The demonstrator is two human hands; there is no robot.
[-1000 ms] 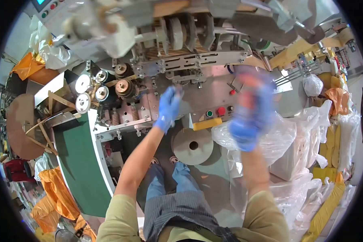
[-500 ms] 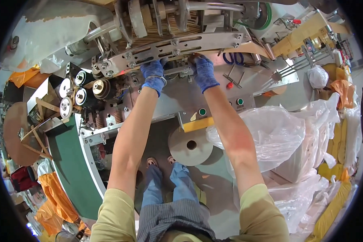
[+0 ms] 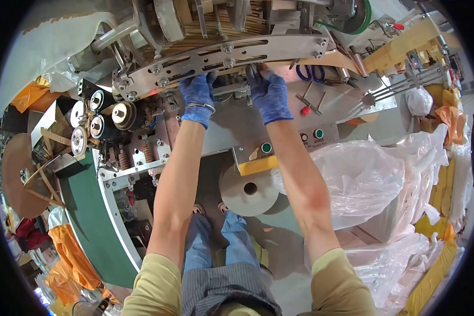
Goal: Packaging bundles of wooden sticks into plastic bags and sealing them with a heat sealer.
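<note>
Left hand: the left hand (image 3: 197,98), in a blue glove, sits at upper centre of the frame, fingers curled up under the lower edge of the slotted metal bar (image 3: 221,57); whether it grips anything there I cannot tell.
Right hand: the right hand (image 3: 269,93), also blue-gloved, is just to the right of the left one, fingertips pressed to the same underside of the bar; its hold is hidden as well.
Bar position: it lies directly above both hands, touching the fingertips, across the top centre of the frame.
Bar axis: the long axis runs left to right, the left end lower, the right end higher; bolts dot its face.
Buttons: two green round buttons (image 3: 266,147) and a small red knob (image 3: 303,111) sit on the grey panel below the right hand.
Yellow strip: a yellow bar-shaped plate (image 3: 258,165) lies below the panel, centre frame.
Roll: a pale round roll (image 3: 248,189) hangs just under the yellow strip.
Scissors: blue-handled scissors (image 3: 312,72) lie to the right of the right hand.
Bags: clear plastic bags (image 3: 363,179) fill the right side.
Belt: a green belt (image 3: 92,221) curves down the lower left.
</note>
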